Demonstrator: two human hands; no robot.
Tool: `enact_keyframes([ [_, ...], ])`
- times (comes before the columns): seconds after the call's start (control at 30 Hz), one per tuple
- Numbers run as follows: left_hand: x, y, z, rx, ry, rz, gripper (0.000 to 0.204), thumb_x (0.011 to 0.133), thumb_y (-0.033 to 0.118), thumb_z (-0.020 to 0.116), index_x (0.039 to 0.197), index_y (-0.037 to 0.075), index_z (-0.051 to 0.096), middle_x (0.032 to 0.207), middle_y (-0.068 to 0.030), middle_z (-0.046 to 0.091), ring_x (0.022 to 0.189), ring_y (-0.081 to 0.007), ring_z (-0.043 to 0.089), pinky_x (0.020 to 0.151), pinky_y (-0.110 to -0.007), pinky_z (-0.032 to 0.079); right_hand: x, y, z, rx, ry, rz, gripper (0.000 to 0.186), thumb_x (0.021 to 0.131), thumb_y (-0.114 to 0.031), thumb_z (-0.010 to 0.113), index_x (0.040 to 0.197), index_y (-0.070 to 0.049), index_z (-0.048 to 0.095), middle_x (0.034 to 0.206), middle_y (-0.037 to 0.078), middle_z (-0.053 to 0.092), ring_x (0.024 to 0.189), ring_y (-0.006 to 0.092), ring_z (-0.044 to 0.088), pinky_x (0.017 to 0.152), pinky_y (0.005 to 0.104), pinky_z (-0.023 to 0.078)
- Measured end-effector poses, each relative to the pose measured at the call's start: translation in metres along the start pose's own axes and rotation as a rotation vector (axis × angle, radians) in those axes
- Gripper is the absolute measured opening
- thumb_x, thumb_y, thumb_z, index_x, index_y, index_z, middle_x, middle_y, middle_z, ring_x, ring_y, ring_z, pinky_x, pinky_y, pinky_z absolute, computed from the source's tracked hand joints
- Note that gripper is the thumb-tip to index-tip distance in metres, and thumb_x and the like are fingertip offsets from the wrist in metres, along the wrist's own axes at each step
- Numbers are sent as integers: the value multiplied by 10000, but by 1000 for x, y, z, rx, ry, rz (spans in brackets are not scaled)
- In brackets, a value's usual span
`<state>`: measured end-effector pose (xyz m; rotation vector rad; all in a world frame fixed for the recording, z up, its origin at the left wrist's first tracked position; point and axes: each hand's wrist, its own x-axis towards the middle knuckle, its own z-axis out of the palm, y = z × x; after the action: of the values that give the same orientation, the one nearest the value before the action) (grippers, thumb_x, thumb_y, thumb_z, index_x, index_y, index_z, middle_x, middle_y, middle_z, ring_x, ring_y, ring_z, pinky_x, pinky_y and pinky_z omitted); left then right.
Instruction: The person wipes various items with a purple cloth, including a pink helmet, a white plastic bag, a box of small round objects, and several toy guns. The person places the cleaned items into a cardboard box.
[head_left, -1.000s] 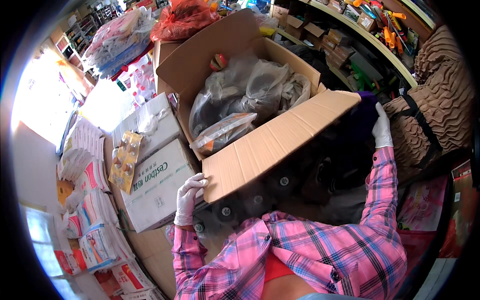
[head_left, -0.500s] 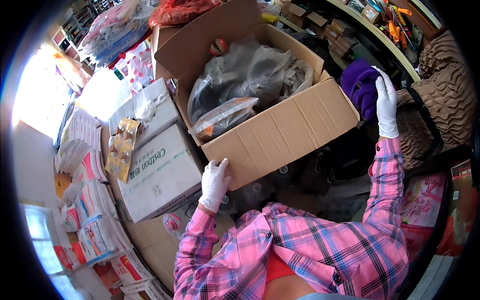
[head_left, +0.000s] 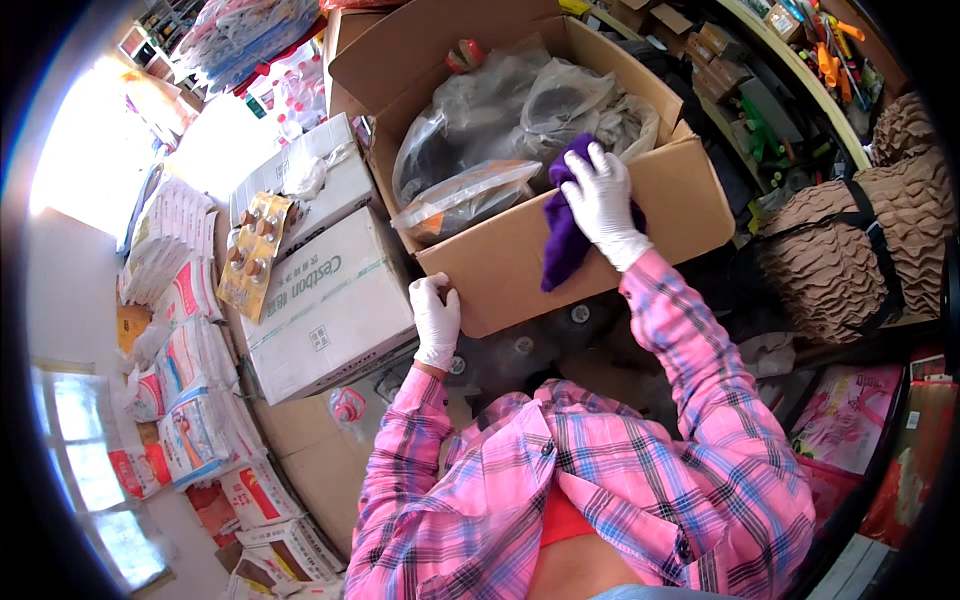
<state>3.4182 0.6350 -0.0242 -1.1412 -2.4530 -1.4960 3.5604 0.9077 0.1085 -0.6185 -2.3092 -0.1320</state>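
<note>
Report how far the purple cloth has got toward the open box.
Done: the cardboard box stands open, already holding plastic-wrapped bundles. In hand: the right hand holds the purple cloth over the front wall, while the left hand steadies the lower corner. Left: the cloth is not yet inside.

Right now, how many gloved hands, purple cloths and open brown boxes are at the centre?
Gloved hands: 2, the left hand on the box front, the right hand gripping the cloth.
Purple cloth: 1.
Open brown box: 1.
Total: 4.
</note>
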Motion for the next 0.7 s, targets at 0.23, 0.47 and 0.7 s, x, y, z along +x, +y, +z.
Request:
enact_keyframes([
  [0.23,2,7,-10,-799,-15,-833,245,906,8,485,1144,-11,543,1046,-86,599,851,-158,593,680,-289,531,-56,-119,64,357,-82,-181,394,861,-131,520,1246,-70,578,1334,167,500,1206,361,472,1060,469,335],
  [0.47,6,0,-33,-1096,-164,-969,364,811,-7,472,1151,40,593,960,-50,639,780,-150,612,700,-273,501,-92,-167,49,226,-415,-501,446,877,-203,471,1314,-120,507,1354,123,475,1217,296,452,1013,466,354],
  [0.7,13,20,-30,-967,-162,-1011,407,857,64,582,1256,6,523,940,-45,617,837,-139,594,728,-270,499,-47,-26,-12,219,-208,-60,229,948,-268,563,1038,-62,606,834,166,587,741,354,562,639,470,417],
])
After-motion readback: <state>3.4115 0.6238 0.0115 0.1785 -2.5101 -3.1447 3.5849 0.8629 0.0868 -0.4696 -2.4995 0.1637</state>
